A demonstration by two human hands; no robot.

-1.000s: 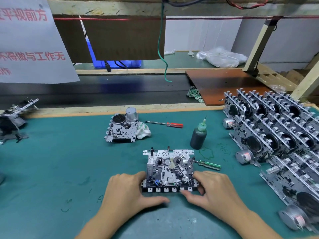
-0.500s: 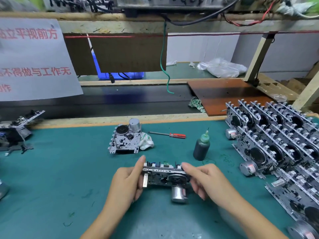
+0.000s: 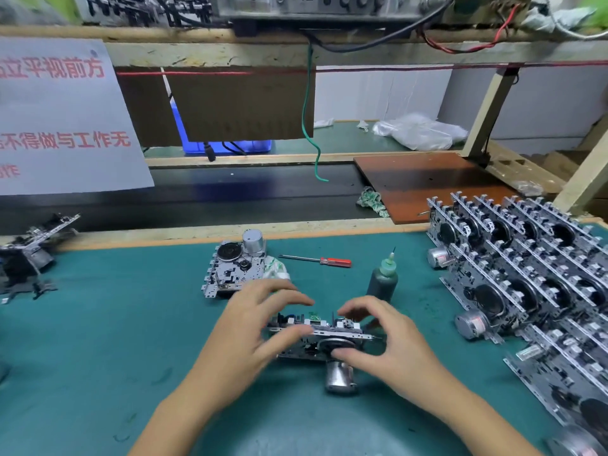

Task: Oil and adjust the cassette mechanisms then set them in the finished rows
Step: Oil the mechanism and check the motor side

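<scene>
cassette mechanism gripped between left hand and right hand.

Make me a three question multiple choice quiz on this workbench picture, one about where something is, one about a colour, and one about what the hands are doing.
1. Where do the finished rows of mechanisms stand?
A. On the mat's right side
B. On the mat's left side
C. On the upper shelf

2. What colour is the handle of the screwdriver beyond the hands?
A. Yellow
B. Red
C. Black

3. How is the cassette mechanism at the centre held?
A. It lies untouched
B. One hand alone
C. Both hands

Answers: 1 A, the rows fill the right of the teal mat. 2 B, the handle is red. 3 C, the left hand and right hand both grip it.
</scene>
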